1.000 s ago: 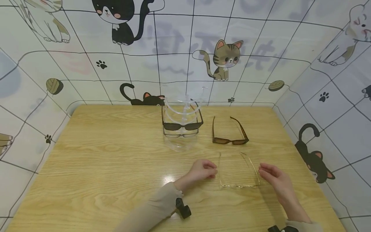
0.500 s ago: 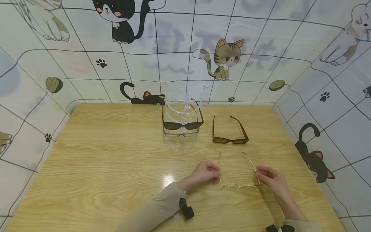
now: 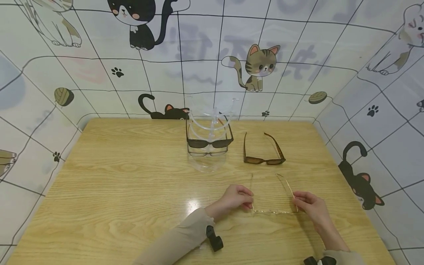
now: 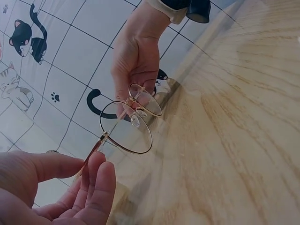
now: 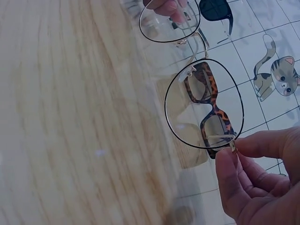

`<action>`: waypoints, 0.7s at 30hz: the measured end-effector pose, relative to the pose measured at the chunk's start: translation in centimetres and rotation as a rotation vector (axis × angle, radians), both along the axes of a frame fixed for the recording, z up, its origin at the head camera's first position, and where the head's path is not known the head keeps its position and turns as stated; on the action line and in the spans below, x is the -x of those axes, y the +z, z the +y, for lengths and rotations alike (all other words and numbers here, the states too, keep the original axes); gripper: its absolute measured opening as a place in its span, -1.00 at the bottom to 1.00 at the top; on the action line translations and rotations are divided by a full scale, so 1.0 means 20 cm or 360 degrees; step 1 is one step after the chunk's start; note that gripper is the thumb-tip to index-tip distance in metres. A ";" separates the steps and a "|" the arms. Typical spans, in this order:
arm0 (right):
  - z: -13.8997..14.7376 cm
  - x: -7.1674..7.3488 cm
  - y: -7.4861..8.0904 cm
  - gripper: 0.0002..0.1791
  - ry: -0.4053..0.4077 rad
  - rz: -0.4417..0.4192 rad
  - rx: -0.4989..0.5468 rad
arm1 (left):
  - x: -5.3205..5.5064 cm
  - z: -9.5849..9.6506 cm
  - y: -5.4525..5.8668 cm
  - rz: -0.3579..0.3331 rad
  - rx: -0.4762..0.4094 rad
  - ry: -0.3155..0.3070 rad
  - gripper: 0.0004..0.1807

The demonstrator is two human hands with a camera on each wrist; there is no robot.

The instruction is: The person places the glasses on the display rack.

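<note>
A pair of thin gold-rimmed eyeglasses [image 3: 274, 212] with round clear lenses lies between my hands, its temples unfolded and pointing to the back. My left hand [image 3: 236, 197] pinches the left temple close to the hinge, between thumb and fingers. On the other side, my right hand [image 3: 313, 208] pinches the right temple, also near its hinge. In the left wrist view the thumb and fingers of the left hand [image 4: 61, 192] meet on the temple. Whether the eyeglasses touch the table or hang just above it, I cannot tell.
Tortoiseshell sunglasses [image 3: 264, 161] stand unfolded just behind the eyeglasses. Left of them is a clear display stand [image 3: 212, 127] bearing black sunglasses [image 3: 209, 143] and, lower, thin-framed glasses [image 3: 208, 154]. The wooden table [image 3: 116, 176] meets a cat-printed cloth at its back.
Both hands have closed in from either side and taken hold of the gold eyeglasses' temples. The eyeglasses have barely shifted; the other glasses stay where they were.
</note>
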State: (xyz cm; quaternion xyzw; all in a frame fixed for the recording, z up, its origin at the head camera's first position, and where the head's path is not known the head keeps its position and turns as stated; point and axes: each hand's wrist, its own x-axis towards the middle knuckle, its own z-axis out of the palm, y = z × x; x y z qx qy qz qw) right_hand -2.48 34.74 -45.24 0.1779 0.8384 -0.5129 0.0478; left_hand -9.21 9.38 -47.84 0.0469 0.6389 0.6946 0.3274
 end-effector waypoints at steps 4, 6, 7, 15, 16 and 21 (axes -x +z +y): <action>0.00 0.00 0.01 -0.53 0.0004 -0.0018 0.0020 | 0.00 -0.01 0.02 -0.0023 -0.0053 0.0028 -0.85; 0.00 0.00 0.02 -0.52 -0.0002 -0.0011 0.0039 | 0.00 -0.02 0.04 -0.0034 -0.0103 0.0052 -0.83; -0.01 0.00 0.03 -0.53 -0.0005 -0.0002 0.0056 | 0.00 -0.03 0.06 -0.0030 -0.0121 0.0053 -0.81; -0.03 0.00 0.10 -0.83 -0.0024 0.0227 0.0392 | 0.01 -0.08 0.16 0.0008 -0.0261 0.0041 -0.75; -0.04 0.00 0.11 -0.80 -0.0017 0.0258 0.0415 | 0.01 -0.09 0.17 0.0017 -0.0273 0.0040 -0.75; -0.07 0.01 0.15 -0.77 0.0019 0.0348 0.0465 | 0.02 -0.13 0.23 0.0062 -0.0318 0.0035 -0.73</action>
